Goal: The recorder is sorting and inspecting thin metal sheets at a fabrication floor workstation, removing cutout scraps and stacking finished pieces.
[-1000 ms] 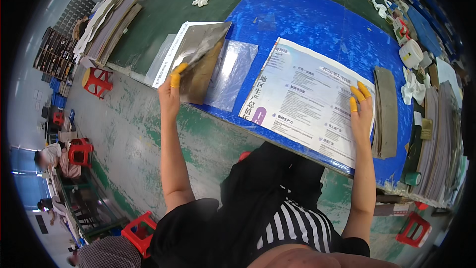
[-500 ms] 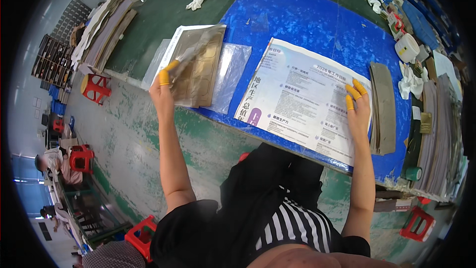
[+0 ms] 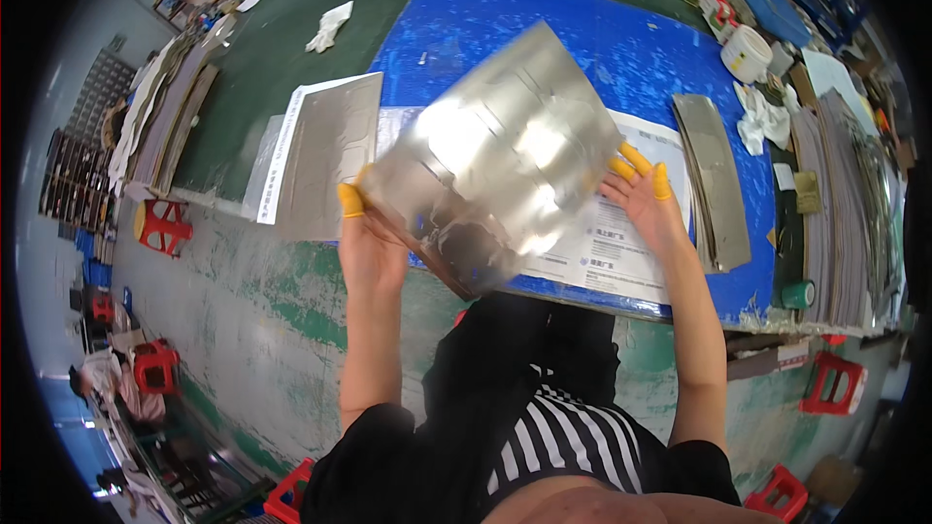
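Observation:
A shiny, brownish metal sheet (image 3: 505, 155) with faint embossed outlines hangs tilted over the blue table mat (image 3: 456, 19), slightly blurred. My left hand (image 3: 374, 247), with yellow finger covers, grips its lower left edge. Beside the sheet's right edge is my right hand (image 3: 646, 204), its yellow-covered fingers apart; whether a fingertip touches the metal is hard to tell. Under the sheet lies a printed newspaper (image 3: 626, 262), partly hidden. Left of my left hand rests a stack of similar sheets (image 3: 328, 136) with a white paper edge showing.
A narrow stack of metal sheets (image 3: 714, 194) lies right of the newspaper. Farther right are a white tub (image 3: 746, 53), white gloves (image 3: 764, 121), a green tape roll (image 3: 798, 294) and tall sheet stacks (image 3: 835, 204). A white cloth (image 3: 330, 27) lies far left. Red stools (image 3: 160, 226) stand on the floor.
My left hand has brought a metal sheet rightward from the left stack, over the newspaper. My right hand has shifted off the newspaper to the sheet's right edge. The view has moved too.

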Demonstrator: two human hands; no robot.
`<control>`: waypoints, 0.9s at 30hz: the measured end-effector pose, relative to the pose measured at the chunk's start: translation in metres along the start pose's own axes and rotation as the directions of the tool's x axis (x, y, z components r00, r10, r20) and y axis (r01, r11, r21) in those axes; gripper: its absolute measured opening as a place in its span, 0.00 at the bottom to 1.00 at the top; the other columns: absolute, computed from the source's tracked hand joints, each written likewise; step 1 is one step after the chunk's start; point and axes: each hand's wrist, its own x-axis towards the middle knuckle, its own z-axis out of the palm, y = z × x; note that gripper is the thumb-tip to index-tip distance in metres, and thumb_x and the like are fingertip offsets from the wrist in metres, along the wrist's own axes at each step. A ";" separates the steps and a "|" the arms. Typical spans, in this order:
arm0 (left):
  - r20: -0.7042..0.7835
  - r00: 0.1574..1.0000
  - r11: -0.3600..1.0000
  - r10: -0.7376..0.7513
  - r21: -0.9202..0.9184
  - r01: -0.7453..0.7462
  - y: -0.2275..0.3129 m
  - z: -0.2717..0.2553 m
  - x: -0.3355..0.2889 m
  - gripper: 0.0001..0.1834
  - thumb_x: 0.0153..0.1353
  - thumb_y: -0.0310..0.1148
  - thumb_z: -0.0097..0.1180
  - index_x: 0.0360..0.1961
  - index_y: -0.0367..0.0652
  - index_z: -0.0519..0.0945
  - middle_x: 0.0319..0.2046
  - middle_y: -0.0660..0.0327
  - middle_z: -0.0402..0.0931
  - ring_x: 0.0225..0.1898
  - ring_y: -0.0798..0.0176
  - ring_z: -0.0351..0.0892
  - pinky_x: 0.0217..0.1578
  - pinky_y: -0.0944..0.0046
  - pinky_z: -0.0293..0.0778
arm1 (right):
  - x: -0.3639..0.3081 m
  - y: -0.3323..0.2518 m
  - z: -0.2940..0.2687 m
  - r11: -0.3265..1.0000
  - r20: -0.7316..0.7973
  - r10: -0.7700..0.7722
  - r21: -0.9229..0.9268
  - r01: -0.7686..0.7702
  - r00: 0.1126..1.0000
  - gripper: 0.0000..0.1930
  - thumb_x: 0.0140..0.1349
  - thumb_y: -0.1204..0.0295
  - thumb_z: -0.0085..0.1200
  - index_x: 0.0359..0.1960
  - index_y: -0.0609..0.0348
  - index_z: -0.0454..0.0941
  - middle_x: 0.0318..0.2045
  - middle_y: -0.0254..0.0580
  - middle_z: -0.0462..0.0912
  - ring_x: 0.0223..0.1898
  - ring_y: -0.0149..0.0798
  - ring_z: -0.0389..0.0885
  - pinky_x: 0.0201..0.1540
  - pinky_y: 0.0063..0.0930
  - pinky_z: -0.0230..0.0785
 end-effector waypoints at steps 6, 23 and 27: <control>-0.146 0.972 0.973 -0.183 0.112 0.200 -0.030 -0.012 -0.010 0.23 0.69 0.42 0.33 0.53 0.35 0.66 0.53 0.56 0.68 0.56 0.61 0.67 0.57 0.61 0.63 | -0.002 -0.006 -0.022 0.990 -0.164 -0.138 -0.048 0.132 0.977 0.21 0.64 0.71 0.45 0.58 0.56 0.58 0.42 0.43 0.78 0.37 0.35 0.80 0.38 0.24 0.76; 0.008 0.988 0.988 -0.152 0.008 0.152 -0.047 -0.014 -0.024 0.26 0.66 0.47 0.37 0.57 0.39 0.64 0.55 0.57 0.66 0.56 0.58 0.65 0.57 0.56 0.63 | -0.002 -0.004 -0.009 0.947 -0.267 -0.240 -0.276 0.165 0.933 0.16 0.62 0.76 0.47 0.51 0.60 0.63 0.35 0.41 0.79 0.31 0.31 0.79 0.30 0.18 0.71; -0.019 0.999 0.986 -0.037 0.165 0.040 -0.054 -0.010 -0.031 0.20 0.64 0.33 0.47 0.56 0.39 0.66 0.52 0.59 0.69 0.51 0.62 0.70 0.52 0.62 0.67 | -0.003 -0.005 -0.008 0.945 -0.269 -0.239 -0.285 0.160 0.933 0.15 0.62 0.77 0.46 0.51 0.61 0.64 0.34 0.40 0.80 0.32 0.32 0.79 0.30 0.18 0.71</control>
